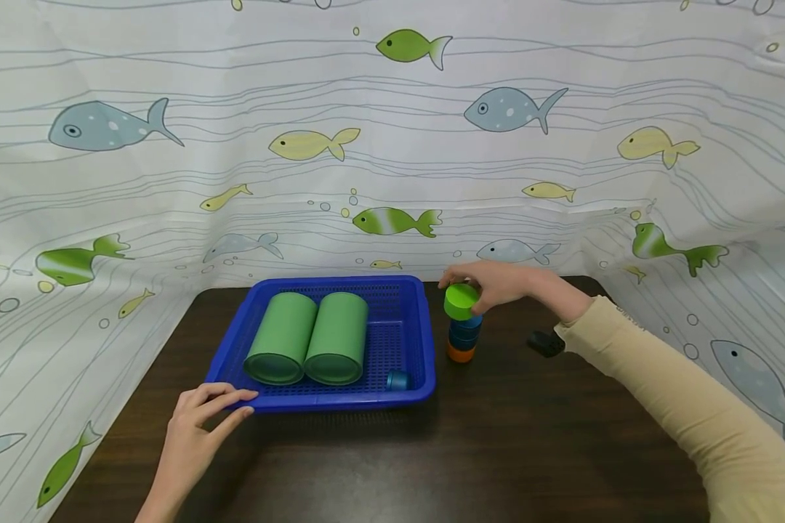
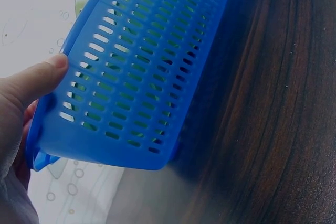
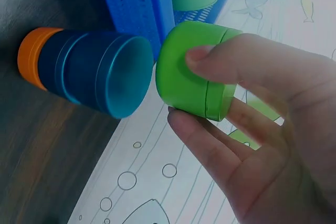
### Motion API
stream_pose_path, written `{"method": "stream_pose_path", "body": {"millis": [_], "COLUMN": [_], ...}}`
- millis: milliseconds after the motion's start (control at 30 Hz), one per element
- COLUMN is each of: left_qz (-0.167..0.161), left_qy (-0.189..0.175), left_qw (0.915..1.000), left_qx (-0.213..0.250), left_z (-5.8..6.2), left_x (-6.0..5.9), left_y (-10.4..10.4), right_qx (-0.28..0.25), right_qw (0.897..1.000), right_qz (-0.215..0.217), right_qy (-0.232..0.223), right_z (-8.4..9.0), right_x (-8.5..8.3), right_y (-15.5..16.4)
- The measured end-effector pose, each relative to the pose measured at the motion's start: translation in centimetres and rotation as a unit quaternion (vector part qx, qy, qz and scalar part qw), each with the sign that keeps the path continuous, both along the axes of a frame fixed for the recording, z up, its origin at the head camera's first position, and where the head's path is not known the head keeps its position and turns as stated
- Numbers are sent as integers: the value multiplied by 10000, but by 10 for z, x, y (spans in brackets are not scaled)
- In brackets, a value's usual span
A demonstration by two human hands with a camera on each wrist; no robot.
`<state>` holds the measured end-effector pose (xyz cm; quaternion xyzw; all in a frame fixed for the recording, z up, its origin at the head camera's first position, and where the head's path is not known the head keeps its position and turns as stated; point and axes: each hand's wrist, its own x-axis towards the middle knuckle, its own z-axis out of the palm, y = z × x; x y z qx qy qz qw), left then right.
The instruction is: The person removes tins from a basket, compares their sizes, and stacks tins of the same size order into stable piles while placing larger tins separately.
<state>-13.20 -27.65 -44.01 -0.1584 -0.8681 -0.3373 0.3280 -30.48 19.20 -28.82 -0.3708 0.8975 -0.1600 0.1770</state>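
My right hand (image 1: 490, 285) holds a small green cap-like cup (image 1: 461, 301) tilted just above a short stack (image 1: 464, 340) of blue pieces on an orange one, beside the blue basket (image 1: 417, 341). In the right wrist view thumb and fingers pinch the green cup (image 3: 195, 77), a little apart from the top blue cup (image 3: 107, 74). My left hand (image 1: 204, 415) grips the basket's near left corner; the left wrist view shows the thumb (image 2: 37, 80) on the perforated wall (image 2: 142, 72). Two green cylinders (image 1: 307, 337) lie side by side in the basket, with a small blue cap (image 1: 397, 380) near its front right.
The basket and stack sit on a dark wooden table (image 1: 510, 436). A small black object (image 1: 545, 343) lies right of the stack, under my right forearm. A fish-patterned white curtain (image 1: 392, 145) closes in the back and both sides.
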Motion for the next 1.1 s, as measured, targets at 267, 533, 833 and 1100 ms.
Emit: {"method": "stream_pose_path", "body": {"millis": [267, 533, 833, 1100], "left_qz": [24, 29, -8, 36], "left_qy": [-51, -66, -14, -50], "left_qw": [10000, 10000, 10000, 10000], "left_qx": [-2, -35, -18, -1], "left_z": [-1, -1, -2, -3], "left_x": [1, 1, 0, 0], "left_y": [0, 0, 0, -1], "right_qx": [214, 374, 514, 510], "right_qw": [9997, 9993, 9983, 9980], "right_qz": [-76, -46, -134, -167], "right_qy": [-82, -53, -247, -334], "right_z": [-1, -3, -2, -3], "right_x": [-3, -4, -2, -1], "right_y": [6, 8, 8, 7]}}
